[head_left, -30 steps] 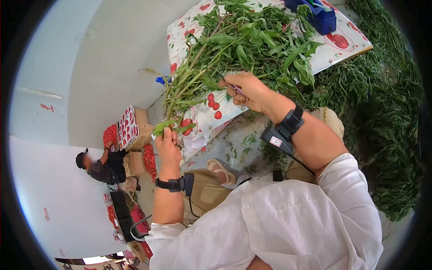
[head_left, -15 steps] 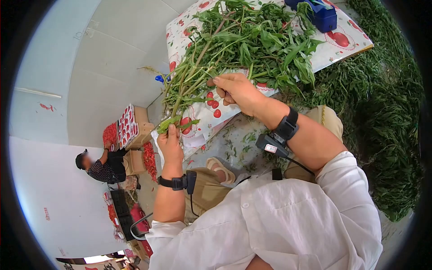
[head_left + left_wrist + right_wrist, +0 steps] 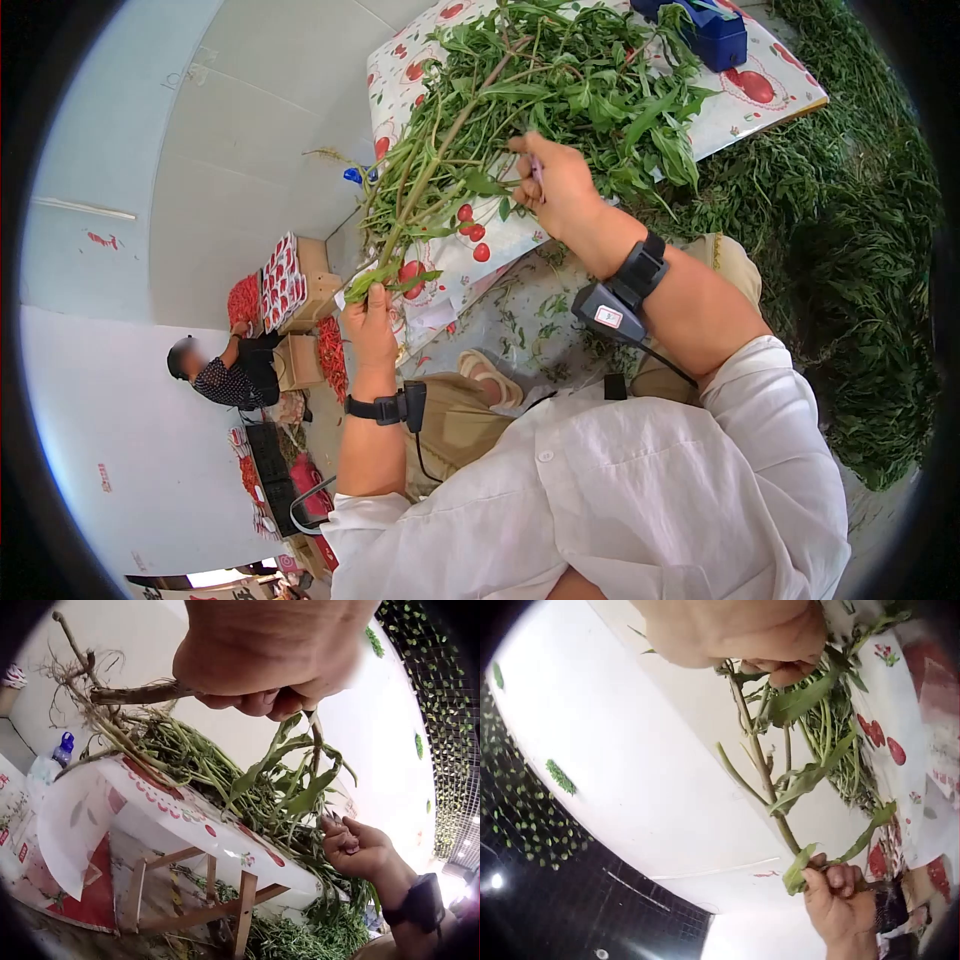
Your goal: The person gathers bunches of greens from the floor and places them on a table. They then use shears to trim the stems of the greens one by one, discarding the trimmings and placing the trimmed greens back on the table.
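Note:
My left hand [image 3: 370, 325] grips a long leafy stem [image 3: 440, 150] near its lower end. In the left wrist view the cut-looking woody end [image 3: 139, 694] sticks out beside the curled fingers. My right hand [image 3: 560, 185] is farther up, close beside the stem, with its fingers curled round a small tool with a purple handle [image 3: 537, 170]. The tool's working end is mostly hidden. In the right wrist view, leaves and side shoots hang from the held stem [image 3: 761, 761] between the two hands. Behind it a heap of leafy stalks [image 3: 590, 90] covers much of the table [image 3: 480, 270].
A blue box [image 3: 715, 40] stands at the table's far right corner. Cut greenery [image 3: 850, 250] lies thick on the floor to the right. At the left, a seated person [image 3: 225, 375] is near boxes with red-and-white packs [image 3: 283, 280] and red produce [image 3: 332, 355].
My right hand dipped left and toward me, then moved up and right along the stem, fingers still curled. The left hand has stayed nearly in place with the stem.

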A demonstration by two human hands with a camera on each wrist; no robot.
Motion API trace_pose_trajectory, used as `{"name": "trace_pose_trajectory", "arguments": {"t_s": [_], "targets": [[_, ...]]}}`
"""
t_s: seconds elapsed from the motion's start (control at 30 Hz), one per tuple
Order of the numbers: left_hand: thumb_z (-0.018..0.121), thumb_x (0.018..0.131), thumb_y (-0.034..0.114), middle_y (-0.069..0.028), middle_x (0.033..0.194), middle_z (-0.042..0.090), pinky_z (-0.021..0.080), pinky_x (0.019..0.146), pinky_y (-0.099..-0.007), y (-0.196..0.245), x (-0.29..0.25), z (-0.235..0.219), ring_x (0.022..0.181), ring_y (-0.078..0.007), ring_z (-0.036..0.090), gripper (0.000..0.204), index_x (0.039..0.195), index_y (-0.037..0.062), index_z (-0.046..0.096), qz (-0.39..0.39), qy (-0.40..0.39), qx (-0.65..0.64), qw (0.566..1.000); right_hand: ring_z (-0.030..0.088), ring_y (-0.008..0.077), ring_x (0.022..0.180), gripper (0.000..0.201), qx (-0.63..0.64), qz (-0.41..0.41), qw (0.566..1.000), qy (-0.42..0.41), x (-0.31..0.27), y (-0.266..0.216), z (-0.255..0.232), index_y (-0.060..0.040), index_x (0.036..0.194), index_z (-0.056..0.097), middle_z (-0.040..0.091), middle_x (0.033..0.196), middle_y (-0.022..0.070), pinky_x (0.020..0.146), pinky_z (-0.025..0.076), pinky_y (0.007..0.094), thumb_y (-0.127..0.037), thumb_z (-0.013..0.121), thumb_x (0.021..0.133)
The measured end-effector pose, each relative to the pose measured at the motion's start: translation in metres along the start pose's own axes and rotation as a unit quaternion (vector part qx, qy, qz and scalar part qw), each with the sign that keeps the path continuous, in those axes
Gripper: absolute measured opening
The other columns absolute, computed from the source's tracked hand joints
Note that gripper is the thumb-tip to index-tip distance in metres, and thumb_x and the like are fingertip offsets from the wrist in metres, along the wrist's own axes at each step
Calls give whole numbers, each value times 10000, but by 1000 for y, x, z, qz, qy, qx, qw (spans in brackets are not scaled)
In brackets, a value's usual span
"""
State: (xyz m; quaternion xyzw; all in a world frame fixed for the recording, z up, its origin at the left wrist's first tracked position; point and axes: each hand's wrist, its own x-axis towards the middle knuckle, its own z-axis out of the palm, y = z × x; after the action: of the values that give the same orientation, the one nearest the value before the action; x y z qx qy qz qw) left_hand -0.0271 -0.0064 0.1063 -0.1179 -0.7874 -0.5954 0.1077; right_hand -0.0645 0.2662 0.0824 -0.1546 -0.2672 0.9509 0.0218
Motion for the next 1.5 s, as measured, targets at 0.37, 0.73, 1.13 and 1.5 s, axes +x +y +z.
{"name": "trace_pose_trajectory", "arguments": {"t_s": [0.37, 0.73, 1.13, 1.5], "targets": [[568, 868, 220, 19, 695, 517, 353, 568, -223, -7, -5, -47, 631, -71, 441, 241, 929, -10, 610, 22, -21, 139, 990, 269, 108, 424, 380, -101, 72, 988, -97, -25, 8, 12, 24, 1067, 516, 356, 565, -6, 486, 341, 303, -299, 381, 918], [568, 866, 228, 9, 674, 516, 357, 575, -212, -7, -19, -77, 618, -70, 445, 253, 920, -17, 602, 33, -45, 168, 984, 321, 102, 453, 307, -150, 60, 981, -108, -18, 14, 8, 5, 950, 539, 397, 588, 5, 465, 346, 272, -281, 436, 908], [572, 856, 259, -7, 681, 549, 383, 585, -229, 5, -27, -79, 636, -83, 474, 284, 898, -20, 605, 14, -52, 209, 976, 335, 82, 440, 289, -219, 24, 973, -75, -17, 24, 4, 6, 1000, 542, 410, 586, -16, 474, 346, 258, -251, 447, 910], [575, 856, 236, -25, 732, 584, 407, 624, -235, 7, -26, -72, 675, -89, 500, 262, 914, -18, 607, 26, -23, 195, 980, 351, 73, 514, 319, -262, -140, 948, -112, -24, 35, 1, 16, 1035, 537, 392, 632, -15, 525, 390, 254, -264, 430, 926]]}}
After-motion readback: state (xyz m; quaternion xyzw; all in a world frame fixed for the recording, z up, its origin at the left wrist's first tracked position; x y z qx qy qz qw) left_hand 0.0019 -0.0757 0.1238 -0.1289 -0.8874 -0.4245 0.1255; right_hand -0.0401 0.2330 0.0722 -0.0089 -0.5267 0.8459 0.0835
